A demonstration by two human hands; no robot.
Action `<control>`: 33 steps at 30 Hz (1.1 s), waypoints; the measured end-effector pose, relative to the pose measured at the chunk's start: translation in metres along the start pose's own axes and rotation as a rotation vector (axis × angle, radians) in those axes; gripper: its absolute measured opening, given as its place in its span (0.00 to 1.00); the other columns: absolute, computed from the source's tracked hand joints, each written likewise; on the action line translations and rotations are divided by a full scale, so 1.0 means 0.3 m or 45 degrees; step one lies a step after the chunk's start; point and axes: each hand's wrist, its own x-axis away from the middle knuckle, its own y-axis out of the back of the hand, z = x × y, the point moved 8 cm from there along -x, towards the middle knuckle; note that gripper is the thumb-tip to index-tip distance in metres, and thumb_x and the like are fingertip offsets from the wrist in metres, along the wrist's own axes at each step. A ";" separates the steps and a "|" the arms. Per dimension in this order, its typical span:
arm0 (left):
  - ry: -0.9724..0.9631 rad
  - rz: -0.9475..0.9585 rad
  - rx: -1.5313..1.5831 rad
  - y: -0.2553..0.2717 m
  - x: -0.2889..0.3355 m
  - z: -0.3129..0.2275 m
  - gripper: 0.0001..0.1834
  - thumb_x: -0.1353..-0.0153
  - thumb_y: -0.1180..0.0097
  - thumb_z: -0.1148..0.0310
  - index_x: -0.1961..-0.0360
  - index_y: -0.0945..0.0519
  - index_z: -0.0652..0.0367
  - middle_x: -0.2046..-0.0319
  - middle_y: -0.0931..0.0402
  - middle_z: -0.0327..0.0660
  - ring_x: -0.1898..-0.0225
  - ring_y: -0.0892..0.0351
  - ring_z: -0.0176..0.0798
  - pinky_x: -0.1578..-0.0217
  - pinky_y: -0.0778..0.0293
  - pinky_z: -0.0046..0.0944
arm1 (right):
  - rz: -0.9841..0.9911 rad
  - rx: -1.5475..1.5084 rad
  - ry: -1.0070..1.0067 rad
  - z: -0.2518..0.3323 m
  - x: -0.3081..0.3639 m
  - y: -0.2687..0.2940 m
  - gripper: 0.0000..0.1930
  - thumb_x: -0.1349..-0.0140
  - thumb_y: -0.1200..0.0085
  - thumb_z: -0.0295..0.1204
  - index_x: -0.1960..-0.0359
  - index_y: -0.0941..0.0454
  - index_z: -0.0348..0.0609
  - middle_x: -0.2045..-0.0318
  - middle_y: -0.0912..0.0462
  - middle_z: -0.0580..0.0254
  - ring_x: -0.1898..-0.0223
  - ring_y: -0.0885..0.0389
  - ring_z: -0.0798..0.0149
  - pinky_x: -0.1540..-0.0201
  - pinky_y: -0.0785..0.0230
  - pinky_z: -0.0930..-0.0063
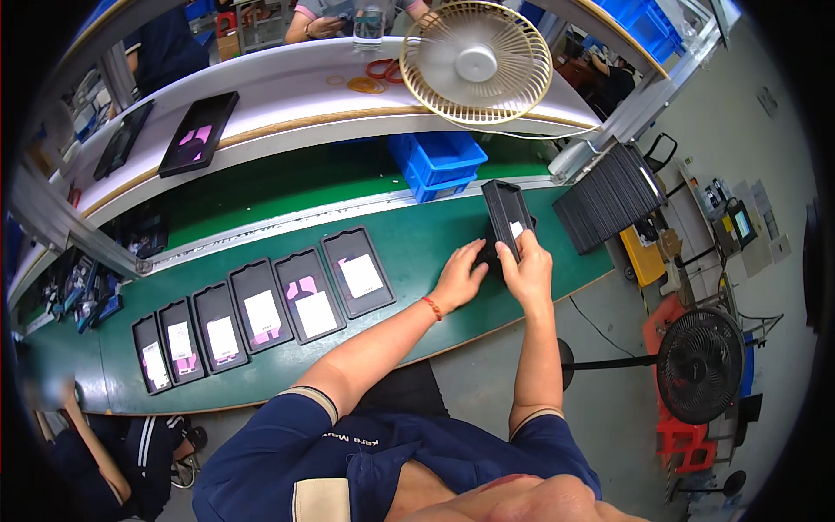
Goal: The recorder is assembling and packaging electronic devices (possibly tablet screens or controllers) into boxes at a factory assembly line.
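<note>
The right hand [527,265] was clenched around a black tray [507,217], tilted up just right of the row of filled trays [261,315] on the green desk [417,244]. The left hand [459,277] lay flat and released beside it. Best practice: steady the tray's base, lower it level.

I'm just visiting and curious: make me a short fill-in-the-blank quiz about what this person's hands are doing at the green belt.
1. The right hand holds a ____ tray tilted up off the belt.
2. The left hand rests ____ on the belt.
3. The row of trays lies to the person's ____.
4. A ____ crate sits beyond the belt.

Missing words: black; flat; left; blue
</note>
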 end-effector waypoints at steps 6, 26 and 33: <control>0.580 -0.201 1.093 0.180 0.050 0.060 0.07 0.33 0.49 0.66 0.60 0.32 0.55 0.65 0.29 0.34 0.61 0.31 0.25 0.60 0.33 0.27 | 0.027 -0.202 0.193 0.119 0.146 -0.157 0.16 0.48 0.37 0.29 0.78 0.35 0.39 0.84 0.31 0.53 0.82 0.30 0.51 0.77 0.38 0.63; 0.813 -0.343 1.355 0.346 0.185 0.106 0.15 0.34 0.48 0.70 0.78 0.37 0.50 0.76 0.38 0.27 0.72 0.39 0.22 0.70 0.34 0.27 | 0.425 -0.753 -0.023 0.133 0.109 -0.391 0.18 0.36 0.49 0.32 0.82 0.35 0.36 0.87 0.37 0.62 0.82 0.41 0.73 0.80 0.46 0.71; 0.803 -0.412 1.166 0.496 0.238 0.131 0.12 0.33 0.51 0.66 0.74 0.34 0.49 0.71 0.29 0.30 0.67 0.27 0.28 0.61 0.28 0.35 | 0.520 -0.278 0.075 0.043 0.020 -0.352 0.23 0.41 0.43 0.37 0.87 0.37 0.39 0.91 0.37 0.58 0.87 0.40 0.67 0.82 0.45 0.67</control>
